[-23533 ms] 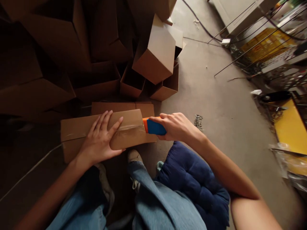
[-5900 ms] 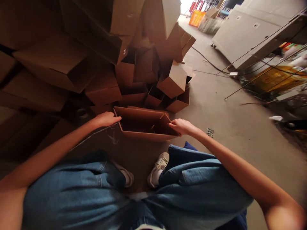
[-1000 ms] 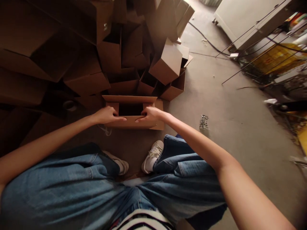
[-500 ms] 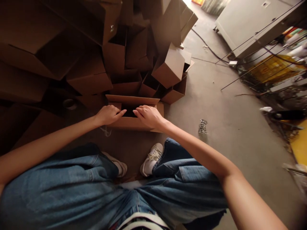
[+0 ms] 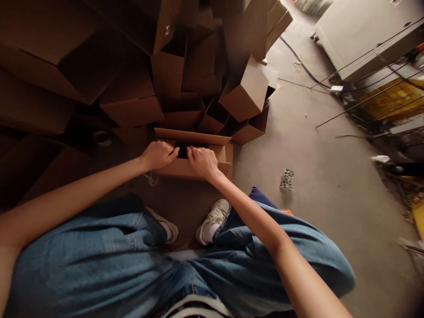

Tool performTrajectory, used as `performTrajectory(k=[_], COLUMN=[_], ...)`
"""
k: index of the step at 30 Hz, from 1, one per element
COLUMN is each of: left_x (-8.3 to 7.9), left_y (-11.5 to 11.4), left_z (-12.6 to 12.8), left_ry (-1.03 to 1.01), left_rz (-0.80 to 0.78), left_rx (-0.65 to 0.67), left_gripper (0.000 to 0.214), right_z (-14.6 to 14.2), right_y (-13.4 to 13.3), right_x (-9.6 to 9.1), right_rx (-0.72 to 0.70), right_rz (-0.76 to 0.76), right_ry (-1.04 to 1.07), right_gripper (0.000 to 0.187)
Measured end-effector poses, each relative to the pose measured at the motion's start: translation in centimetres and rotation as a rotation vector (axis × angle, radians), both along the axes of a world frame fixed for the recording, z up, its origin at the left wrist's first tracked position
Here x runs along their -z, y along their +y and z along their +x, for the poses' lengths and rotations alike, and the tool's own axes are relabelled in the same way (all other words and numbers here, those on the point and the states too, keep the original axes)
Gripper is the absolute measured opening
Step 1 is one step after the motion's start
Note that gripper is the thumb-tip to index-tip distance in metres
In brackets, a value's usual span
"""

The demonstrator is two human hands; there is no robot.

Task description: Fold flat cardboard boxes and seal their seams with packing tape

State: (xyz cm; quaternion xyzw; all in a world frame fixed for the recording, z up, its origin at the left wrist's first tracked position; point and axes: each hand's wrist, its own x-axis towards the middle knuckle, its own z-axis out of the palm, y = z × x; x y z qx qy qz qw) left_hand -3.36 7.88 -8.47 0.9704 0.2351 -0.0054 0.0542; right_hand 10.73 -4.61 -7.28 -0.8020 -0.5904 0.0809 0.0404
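Note:
A brown corrugated cardboard box sits on the floor in front of my feet, its flaps partly folded and a dark slot open along the top. My left hand rests on the near left of the box, with fingertips curled at the slot's edge. My right hand presses on the near flap just beside it, fingers also at the slot. Only a narrow gap separates the two hands. The inside of the box is hidden in shadow.
A tall heap of brown cardboard boxes rises just behind the box. To the right lie a crumpled foil packet on the concrete floor, a black cable, a white cabinet and a yellow crate behind wire rods.
My right hand has moved left and closed toward my left hand, its forearm now crossing above my knee. The box's flaps sit lower and the slot looks narrower.

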Motion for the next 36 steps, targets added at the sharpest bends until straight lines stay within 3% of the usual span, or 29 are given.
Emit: performTrajectory(k=[12,24,28,32,36], left_x=[2.1,2.2,1.5,-0.3,-2.2], left_y=[-0.5,-0.8,-0.5,-0.1,0.9], left_z=[-0.2,-0.5,-0.7,-1.0,-1.5], left_ry=[-0.079,-0.14,-0.124,-0.029,0.127], left_rz=[-0.047,-0.1,-0.104,-0.042,0.012], left_rx=[-0.024,-0.094,-0.05,0.031,-0.085], left_gripper=[0.055,0.045,0.044,0.049,0.065], right_z=[0.8,0.6,0.9,0.9,0.9], right_y=[0.9,0.9,1.0,0.8,0.8], right_x=[1.7,2.2,1.8,1.5,1.8], right_rx=[-0.013,-0.051,-0.031,0.005,0.036], right_rz=[-0.141,-0.122,-0.142,-0.131,-0.113], right_ry=[0.072,0.047,0.081,0.107,0.102], right_gripper=[0.055,0.054,0.054,0.053,0.053])
